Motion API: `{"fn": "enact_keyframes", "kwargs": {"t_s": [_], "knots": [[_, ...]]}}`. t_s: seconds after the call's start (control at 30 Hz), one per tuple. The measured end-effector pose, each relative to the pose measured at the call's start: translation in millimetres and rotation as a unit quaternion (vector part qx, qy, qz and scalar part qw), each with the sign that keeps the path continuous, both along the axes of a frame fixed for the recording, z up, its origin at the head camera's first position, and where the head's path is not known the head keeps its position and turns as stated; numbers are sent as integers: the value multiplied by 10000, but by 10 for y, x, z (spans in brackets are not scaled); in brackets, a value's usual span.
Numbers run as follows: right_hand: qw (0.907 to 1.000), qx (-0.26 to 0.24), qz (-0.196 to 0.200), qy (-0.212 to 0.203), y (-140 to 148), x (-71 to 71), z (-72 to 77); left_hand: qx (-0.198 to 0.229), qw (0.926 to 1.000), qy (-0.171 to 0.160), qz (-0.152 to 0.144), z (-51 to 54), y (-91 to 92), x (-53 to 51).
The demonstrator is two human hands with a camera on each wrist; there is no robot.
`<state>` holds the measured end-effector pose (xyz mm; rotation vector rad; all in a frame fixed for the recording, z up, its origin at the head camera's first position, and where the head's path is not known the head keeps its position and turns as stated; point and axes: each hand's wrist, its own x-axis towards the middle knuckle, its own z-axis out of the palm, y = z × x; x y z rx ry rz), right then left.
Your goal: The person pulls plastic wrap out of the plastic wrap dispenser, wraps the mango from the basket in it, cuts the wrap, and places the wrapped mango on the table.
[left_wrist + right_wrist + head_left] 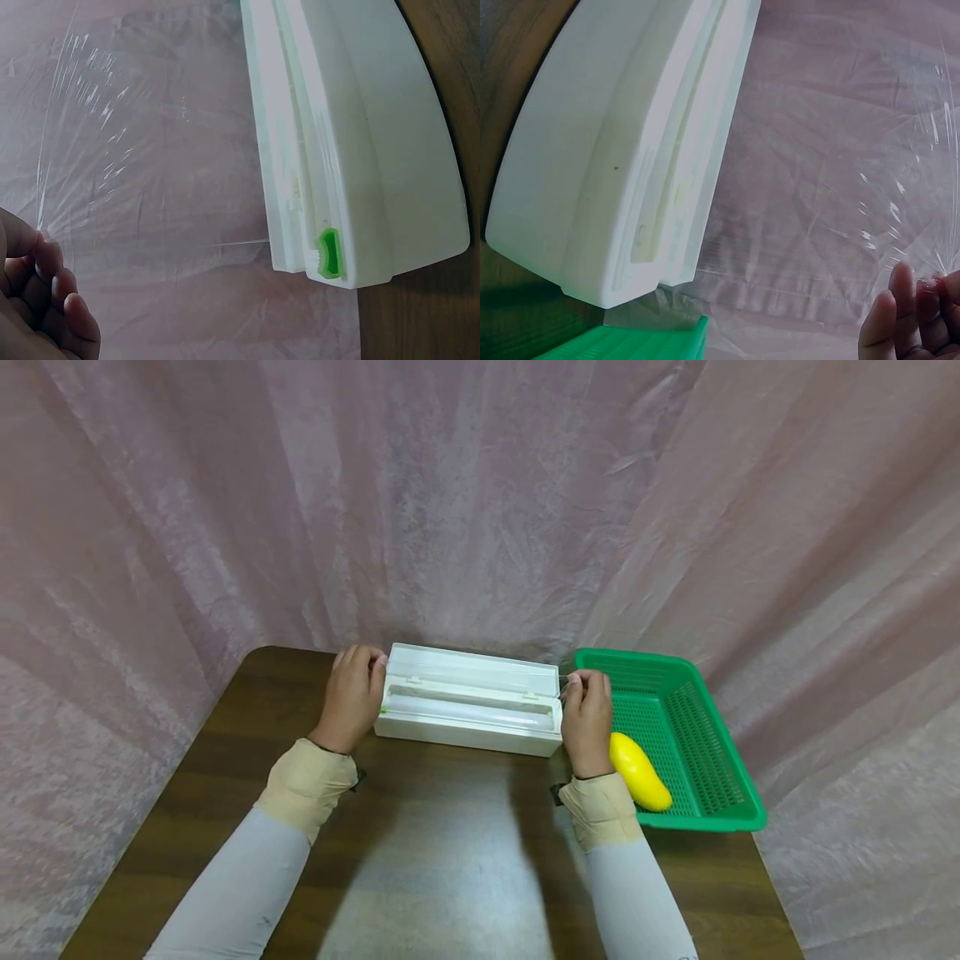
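A white plastic-wrap dispenser box (465, 742) stands on the table with its lid (476, 667) raised, and a pale roll (468, 710) lies inside. Clear plastic wrap (172, 150) is drawn out of the box and spans the space between both hands. At the box's left end, my left hand (348, 697) pinches one corner of the wrap between thumb and fingers. My right hand (588, 727) pinches the opposite corner at the right end. Creases fan out from each pinch in the wrist views. A small green slider (330, 253) sits at the box's left end.
To the right, a green plastic basket (716, 760) stands close beside the right hand. A yellow mango-shaped fruit (641, 774) lies in it, near the right wrist. The brown wooden table (420, 827) reaches a pinkish curtain (480, 510) behind the box.
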<state>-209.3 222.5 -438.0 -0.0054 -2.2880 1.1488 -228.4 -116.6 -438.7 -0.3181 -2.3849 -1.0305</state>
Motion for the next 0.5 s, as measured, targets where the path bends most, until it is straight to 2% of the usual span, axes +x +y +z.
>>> {"fn": "enact_keyframes", "kwargs": {"t_s": [0.2, 0.5], "knots": [[9998, -1, 43, 186, -24, 13, 54, 58, 9998, -176, -25, 74, -4, 50], [9992, 73, 2, 402, -5, -8, 79, 114, 9999, -53, -31, 124, 6, 60]]}}
